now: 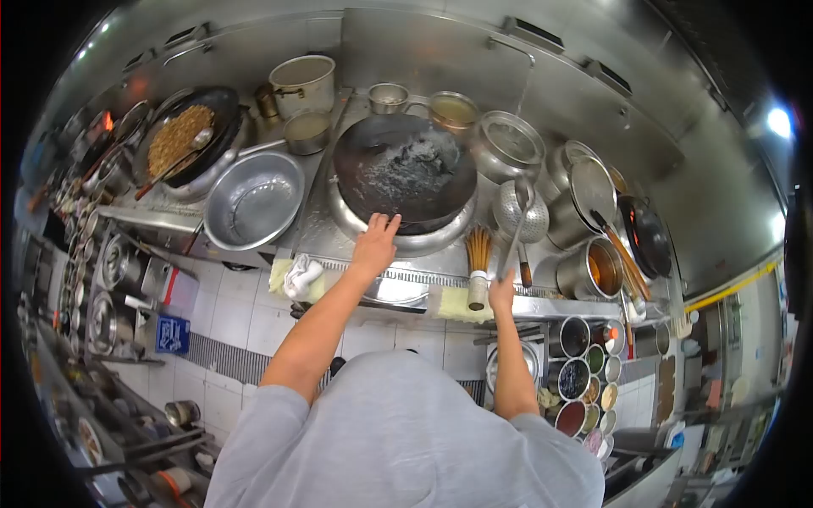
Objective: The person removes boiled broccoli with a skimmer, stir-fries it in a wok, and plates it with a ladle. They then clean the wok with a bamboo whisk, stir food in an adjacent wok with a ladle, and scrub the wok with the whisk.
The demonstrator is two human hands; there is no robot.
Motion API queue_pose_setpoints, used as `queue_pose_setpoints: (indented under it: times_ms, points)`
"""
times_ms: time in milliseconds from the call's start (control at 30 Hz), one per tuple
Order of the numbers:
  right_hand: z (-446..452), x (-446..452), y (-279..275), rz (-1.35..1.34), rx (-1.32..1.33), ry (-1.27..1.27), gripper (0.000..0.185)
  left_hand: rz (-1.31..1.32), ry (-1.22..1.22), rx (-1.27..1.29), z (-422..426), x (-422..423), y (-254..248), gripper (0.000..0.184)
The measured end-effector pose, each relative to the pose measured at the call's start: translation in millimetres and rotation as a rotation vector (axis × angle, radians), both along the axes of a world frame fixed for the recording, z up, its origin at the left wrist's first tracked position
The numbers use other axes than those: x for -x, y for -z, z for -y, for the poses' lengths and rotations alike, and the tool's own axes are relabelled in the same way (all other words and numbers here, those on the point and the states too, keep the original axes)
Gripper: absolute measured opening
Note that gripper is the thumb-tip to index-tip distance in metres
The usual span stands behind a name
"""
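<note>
My left hand (pixel 377 243) reaches to the front rim of a dark wok (pixel 356 190), its fingers apart. Whether the fingertips press on the rim I cannot tell. Foamy, churning liquid (pixel 415 165) fills part of the wok, which sits on a round metal burner ring (pixel 449 237). My right hand (pixel 502 294) is closed around the handle of a ladle (pixel 525 190). The ladle's bowl points away from me, above a perforated skimmer (pixel 535 224) with a wooden handle. Left of that hand stands a bamboo wok brush (pixel 478 254), bristles upward.
A metal basin (pixel 254 203) is left of the wok; beyond it, another wok (pixel 224 110) holds brown food. Several pots stand behind and to the right, one pot (pixel 584 275) with orange-brown liquid. Folded cloths (pixel 301 275) lie on the front edge. Seasoning containers (pixel 574 378) sit low at right.
</note>
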State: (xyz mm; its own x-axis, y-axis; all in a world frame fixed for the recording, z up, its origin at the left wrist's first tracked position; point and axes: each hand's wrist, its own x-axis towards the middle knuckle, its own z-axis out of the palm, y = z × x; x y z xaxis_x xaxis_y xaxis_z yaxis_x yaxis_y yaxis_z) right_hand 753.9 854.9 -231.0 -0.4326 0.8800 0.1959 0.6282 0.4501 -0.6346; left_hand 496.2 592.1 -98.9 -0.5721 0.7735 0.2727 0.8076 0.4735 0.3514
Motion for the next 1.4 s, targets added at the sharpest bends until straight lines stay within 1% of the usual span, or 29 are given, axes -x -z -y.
queue_pose_setpoints:
  times_ms: [33, 100, 233, 300, 333, 367, 433, 467, 500, 567, 600, 633, 700, 767, 800, 833, 867, 900, 967, 1000, 1033, 1067, 1100, 1167, 1233, 1267, 1300, 1367, 1400]
  points:
    - [2.4, -14.1, 10.3, 0.041, 0.038, 0.006, 0.073, 0.004, -0.021, 0.003, -1.1, 1.6, 0.2, 0.070]
    - [31.9, -30.7, -24.6, 0.326, 0.218, 0.098, 0.071, -0.044, -0.015, 0.080, -3.8, -0.7, 3.9, 0.073]
    - [18.5, -54.1, 19.7, 0.338, 0.193, 0.099, 0.071, -0.065, -0.003, 0.159, -12.9, -3.3, 6.7, 0.076]
    - [7.3, -54.1, 41.3, 0.360, 0.069, 0.094, 0.068, -0.073, -0.015, 0.201, -16.0, -3.9, 7.8, 0.077]
    - [6.0, -50.5, 31.0, 0.450, 0.007, 0.050, 0.061, -0.072, -0.020, 0.209, -17.8, -4.1, 9.3, 0.077]
    - [7.4, -44.3, 22.5, 0.447, 0.018, 0.041, 0.061, -0.072, -0.022, 0.214, -19.8, -4.2, 10.7, 0.078]
    - [11.4, -30.1, 12.8, 0.257, -0.055, -0.051, 0.053, -0.060, -0.024, 0.222, -20.1, -6.5, 8.5, 0.078]
    - [14.4, -22.0, 10.4, 0.180, -0.087, -0.096, 0.054, -0.052, -0.019, 0.166, -18.4, -9.2, 7.3, 0.078]
    - [17.3, -12.0, 8.9, 0.173, -0.084, -0.100, 0.054, -0.044, -0.015, 0.108, -17.0, -11.5, 6.1, 0.077]
    - [27.1, 8.2, 1.7, 0.399, 0.001, -0.130, 0.065, -0.051, -0.012, 0.092, -15.9, -13.8, 7.9, 0.077]
    - [35.5, 15.0, -10.0, 0.461, -0.034, -0.123, 0.072, -0.052, -0.011, 0.073, -13.8, -14.8, 10.0, 0.077]
    - [33.0, 18.9, -5.1, 0.455, -0.045, -0.146, 0.072, -0.056, -0.037, 0.069, -12.8, -13.7, 16.3, 0.077]
    - [25.2, 28.2, 9.5, 0.419, 0.114, -0.073, 0.072, -0.053, 0.028, -0.022, -12.1, -6.4, 21.3, 0.076]
    - [-13.3, 30.5, 51.2, -0.198, 0.800, -0.088, 0.077, -0.038, 0.059, -0.022, -4.3, -7.5, 9.0, 0.076]
    - [-22.6, 28.5, 36.6, -0.394, 1.010, -0.087, 0.080, -0.075, 0.065, -0.051, -1.0, -6.0, 15.0, 0.076]
    - [-28.0, 26.5, 10.5, -0.575, 1.234, -0.077, 0.084, -0.108, 0.072, -0.074, 2.4, -6.0, 23.7, 0.075]
    - [-21.6, 30.3, -26.0, -0.590, 1.101, -0.127, 0.085, -0.084, 0.049, -0.072, 6.6, -10.0, 23.9, 0.075]
    - [-13.3, 35.8, -51.2, -0.615, 0.970, -0.167, 0.085, -0.057, 0.039, -0.068, 10.0, -13.9, 21.3, 0.075]
    - [-53.6, 60.3, -62.5, -0.371, 0.374, -0.412, 0.088, -0.018, 0.016, -0.062, 12.4, -15.9, 8.4, 0.074]
    - [-57.9, 77.1, -89.3, -0.273, 0.249, -0.565, 0.091, 0.025, 0.034, -0.061, 11.1, -14.6, 4.5, 0.073]
    - [-58.1, 96.8, -134.2, -0.178, 0.117, -0.709, 0.093, 0.012, 0.017, -0.067, 8.8, -10.8, 4.4, 0.073]
    - [-60.8, 115.7, -169.0, 0.075, -0.068, -0.782, 0.093, 0.043, 0.018, -0.036, 6.8, -6.0, 5.0, 0.073]
    - [-41.0, 137.8, -214.8, 0.290, -0.067, -0.764, 0.089, 0.076, 0.021, -0.004, 5.9, -1.6, 6.1, 0.073]
    - [-44.0, 201.4, -227.0, 0.453, -0.361, -0.936, 0.078, 0.054, -0.002, -0.022, 4.6, 6.1, 8.9, 0.069]
    - [6.1, 268.1, -260.4, 0.801, 0.161, -0.818, 0.068, 0.116, 0.025, 0.007, 2.4, 11.0, 13.1, 0.065]
    - [6.3, 292.5, -248.0, 0.694, 0.139, -0.830, 0.066, 0.108, 0.003, -0.045, 4.2, 8.6, 9.8, 0.061]
    - [7.0, 315.9, -223.0, 0.588, 0.119, -0.836, 0.063, 0.109, 0.001, -0.044, 4.9, 10.7, 8.8, 0.061]
    - [14.9, 343.2, -177.6, 0.414, 0.228, -0.792, 0.063, 0.142, 0.019, -0.045, 1.7, 15.3, 6.1, 0.058]
    - [18.2, 343.6, -169.5, 0.391, 0.253, -0.816, 0.063, 0.139, 0.023, -0.042, 3.6, 14.6, 1.5, 0.058]
